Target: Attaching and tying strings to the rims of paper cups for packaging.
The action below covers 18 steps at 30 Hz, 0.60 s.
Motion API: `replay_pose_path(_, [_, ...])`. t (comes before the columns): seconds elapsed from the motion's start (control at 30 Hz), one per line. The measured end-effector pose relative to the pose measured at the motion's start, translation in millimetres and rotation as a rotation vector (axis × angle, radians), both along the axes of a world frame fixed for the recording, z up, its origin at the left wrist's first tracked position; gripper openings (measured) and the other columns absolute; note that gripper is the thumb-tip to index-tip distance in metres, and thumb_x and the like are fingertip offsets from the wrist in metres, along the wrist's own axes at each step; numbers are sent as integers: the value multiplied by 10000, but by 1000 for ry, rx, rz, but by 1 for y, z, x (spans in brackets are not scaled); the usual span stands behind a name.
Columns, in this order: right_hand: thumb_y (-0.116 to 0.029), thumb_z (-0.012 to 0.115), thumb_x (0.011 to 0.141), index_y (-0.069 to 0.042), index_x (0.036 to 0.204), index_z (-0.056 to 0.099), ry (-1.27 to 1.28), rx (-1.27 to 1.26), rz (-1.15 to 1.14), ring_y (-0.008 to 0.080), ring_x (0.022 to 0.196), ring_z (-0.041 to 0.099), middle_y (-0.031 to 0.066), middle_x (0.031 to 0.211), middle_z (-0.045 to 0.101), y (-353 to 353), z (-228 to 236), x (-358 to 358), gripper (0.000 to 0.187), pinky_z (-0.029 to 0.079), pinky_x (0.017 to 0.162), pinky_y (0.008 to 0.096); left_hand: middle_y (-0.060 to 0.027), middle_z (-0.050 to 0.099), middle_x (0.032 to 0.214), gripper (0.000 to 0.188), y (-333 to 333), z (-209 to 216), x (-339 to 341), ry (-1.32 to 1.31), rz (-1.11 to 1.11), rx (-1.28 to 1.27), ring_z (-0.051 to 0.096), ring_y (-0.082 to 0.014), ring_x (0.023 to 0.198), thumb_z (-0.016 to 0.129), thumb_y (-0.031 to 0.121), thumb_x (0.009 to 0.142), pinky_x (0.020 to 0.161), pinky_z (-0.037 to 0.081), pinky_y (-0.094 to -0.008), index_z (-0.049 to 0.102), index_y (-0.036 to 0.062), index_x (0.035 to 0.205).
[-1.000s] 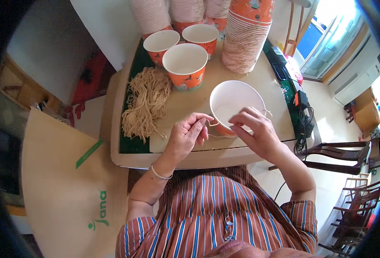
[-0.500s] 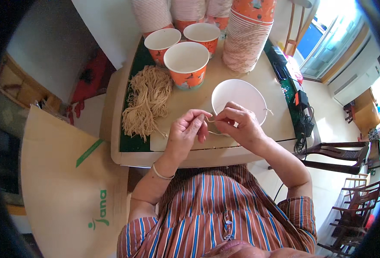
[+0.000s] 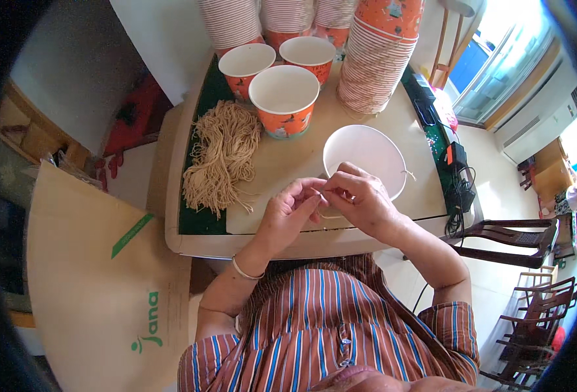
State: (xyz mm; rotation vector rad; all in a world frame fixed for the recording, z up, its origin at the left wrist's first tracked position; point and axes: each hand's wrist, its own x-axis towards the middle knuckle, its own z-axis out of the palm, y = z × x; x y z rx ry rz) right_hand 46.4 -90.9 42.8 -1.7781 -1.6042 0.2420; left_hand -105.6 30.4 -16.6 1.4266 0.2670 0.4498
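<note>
Just in front of the near table edge, my left hand (image 3: 295, 210) and my right hand (image 3: 361, 201) meet with their fingertips pinched together. Both are closed on a thin beige string, mostly hidden by the fingers. Beyond my right hand is a white-lined paper bucket (image 3: 367, 151), its mouth toward me; a knotted end of string (image 3: 410, 174) sticks out at its right rim. Left of my hands lies a loose bundle of beige strings (image 3: 222, 157).
Three orange paper buckets (image 3: 284, 98) stand beyond the string bundle. Tall stacks of nested buckets (image 3: 376, 62) rise at the back. Black cables and adapters (image 3: 458, 186) line the right table edge. A cardboard sheet (image 3: 99, 261) leans at the left, and a dark wooden chair (image 3: 507, 242) stands right.
My hands have come closer together, fingertips now touching, and the string between them shows less. The right hand has shifted slightly left. The view has moved a little.
</note>
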Motion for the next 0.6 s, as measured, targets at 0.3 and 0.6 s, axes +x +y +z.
replay_pose_path(0.3, [-63,686,866,-30,917,655,15,-44,-17,251,776,633,98,879,586,7,3,-1,68,529,674,339,6,625,777,97,10,1,2,32,88,14,565,-53,670,615,116,984,614,478,-206,638,36,1032])
replay_pose_path(0.6, [-157,696,864,-47,1053,590,-26,-92,-189,226,658,597,105,812,605,10,-21,14,243,509,635,349,52,582,727,65,19,-7,26,21,250,11,520,-19,626,651,101,955,552,440,-198,643,36,955])
